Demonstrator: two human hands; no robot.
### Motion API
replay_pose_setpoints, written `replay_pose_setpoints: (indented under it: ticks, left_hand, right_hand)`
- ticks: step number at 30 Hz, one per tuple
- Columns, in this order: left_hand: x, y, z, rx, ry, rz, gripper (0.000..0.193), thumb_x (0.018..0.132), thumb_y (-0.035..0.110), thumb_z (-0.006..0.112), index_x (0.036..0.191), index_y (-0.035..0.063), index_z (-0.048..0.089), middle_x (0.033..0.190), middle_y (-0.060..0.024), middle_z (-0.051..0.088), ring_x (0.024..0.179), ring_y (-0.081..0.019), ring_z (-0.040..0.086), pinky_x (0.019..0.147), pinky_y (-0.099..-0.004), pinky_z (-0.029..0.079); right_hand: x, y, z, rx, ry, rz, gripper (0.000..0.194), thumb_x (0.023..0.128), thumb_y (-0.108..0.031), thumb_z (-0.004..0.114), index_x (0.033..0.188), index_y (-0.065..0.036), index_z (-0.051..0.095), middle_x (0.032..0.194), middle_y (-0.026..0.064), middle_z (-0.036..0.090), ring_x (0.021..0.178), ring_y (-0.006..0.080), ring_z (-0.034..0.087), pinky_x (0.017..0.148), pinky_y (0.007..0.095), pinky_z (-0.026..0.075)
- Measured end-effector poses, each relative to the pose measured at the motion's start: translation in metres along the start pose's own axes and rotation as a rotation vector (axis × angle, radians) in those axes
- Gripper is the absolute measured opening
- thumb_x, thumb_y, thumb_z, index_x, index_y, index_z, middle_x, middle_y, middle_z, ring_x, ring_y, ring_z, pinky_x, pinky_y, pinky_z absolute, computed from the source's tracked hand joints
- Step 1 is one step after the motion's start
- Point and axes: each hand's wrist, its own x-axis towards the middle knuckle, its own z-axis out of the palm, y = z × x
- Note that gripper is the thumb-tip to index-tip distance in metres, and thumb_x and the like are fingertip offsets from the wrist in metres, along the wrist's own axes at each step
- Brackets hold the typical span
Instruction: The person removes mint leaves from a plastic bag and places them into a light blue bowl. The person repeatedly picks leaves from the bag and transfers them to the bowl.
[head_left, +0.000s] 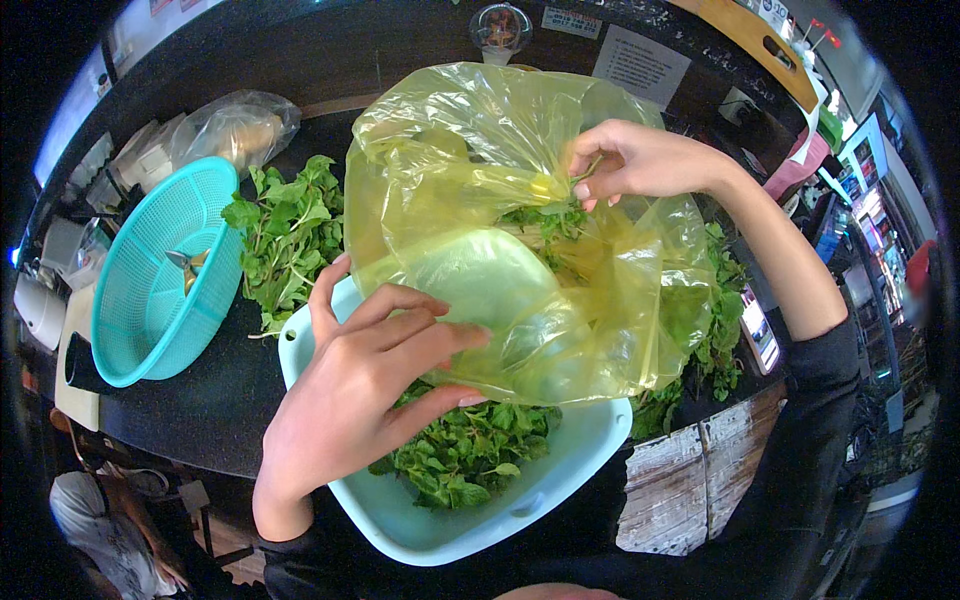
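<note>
My right hand (630, 161) pinches a thin green stem of a leafy herb sprig (562, 221) at the bunched side of a yellow translucent plastic bag (450, 97). More stems and leaves show through the film. My left hand (367, 375), fingers apart, reaches over the bag's near left side; its fingertips touch or almost touch the film. Below both hands stands a light blue plastic basin (420, 551). Loose mint-like leaves (465, 465) lie in its near part. The bag covers the basin's far part, and a pale rounded shape shows through it.
To the left stands a turquoise colander (169, 225) holding scissors (187, 270). Leafy stems (292, 225) lie beside it, and more greens (720, 322) lie right of the bag near a phone (761, 330). A clear bag (247, 127) sits far left. Another person (105, 532) is lower left.
</note>
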Motion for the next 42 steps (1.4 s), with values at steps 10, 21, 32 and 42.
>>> replay_pose_setpoints:
  ticks: [10,21,32,42]
  left_hand:
    - [0.000,-0.002,0.000,0.003,-0.016,-0.012,0.037,0.080,0.033,0.080,0.112,0.0163,0.073,0.099,-0.0004,0.072,0.107,-0.0203,0.063,0.115,-0.0568,0.019]
    - [0.000,-0.003,0.001,-0.007,0.001,-0.002,0.038,0.081,0.032,0.080,0.114,0.0157,0.072,0.098,-0.0040,0.069,0.107,-0.0206,0.063,0.115,-0.0566,0.019]
    - [0.001,-0.001,0.001,-0.031,-0.028,-0.066,0.058,0.079,0.041,0.079,0.130,0.0153,0.067,0.092,0.0016,0.066,0.113,-0.0226,0.062,0.118,-0.0521,0.016]
    - [0.000,-0.004,0.005,-0.001,-0.003,-0.036,0.041,0.085,0.037,0.076,0.120,0.0159,0.073,0.098,-0.0034,0.066,0.111,-0.0233,0.062,0.118,-0.0511,0.017]
  right_hand:
    - [-0.006,0.004,-0.001,0.244,-0.062,0.043,0.022,0.101,-0.028,0.063,0.103,-0.007,0.067,0.101,-0.0005,0.069,0.092,0.0100,0.069,0.078,0.0254,0.054]
    - [-0.012,0.005,0.008,0.427,-0.080,0.062,0.025,0.102,-0.032,0.061,0.109,-0.010,0.069,0.105,-0.0012,0.071,0.094,0.0088,0.067,0.080,0.0238,0.054]
    - [-0.023,-0.034,0.045,0.363,0.062,-0.043,0.032,0.097,-0.040,0.068,0.103,-0.010,0.076,0.096,-0.0034,0.073,0.091,0.0047,0.060,0.079,0.0223,0.046]
    - [-0.029,-0.034,0.052,-0.609,0.574,0.041,0.024,0.091,-0.025,0.071,0.092,-0.001,0.071,0.093,0.0162,0.069,0.090,0.0353,0.066,0.084,0.0430,0.054]
